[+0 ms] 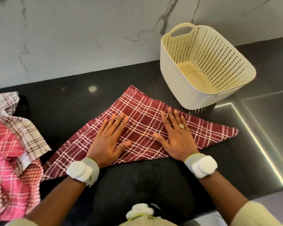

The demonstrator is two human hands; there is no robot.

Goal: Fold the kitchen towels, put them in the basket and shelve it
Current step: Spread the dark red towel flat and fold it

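Observation:
A dark red plaid kitchen towel (142,118) lies flat on the black counter (75,103), folded into a triangle with its point toward the wall. My left hand (109,139) presses flat on its left half, fingers straight and spread. My right hand (176,136), with a ring, presses flat on its right half. A cream perforated basket (175,82) stands empty at the back right, just beyond the towel. A heap of unfolded towels lies at the left edge: a pink plaid one (8,160) under a white one with brown checks (23,129).
A marble wall (88,38) rises behind the counter. A lit strip (258,144) runs along a seam in the counter at the right. White padded bands wrap both my wrists.

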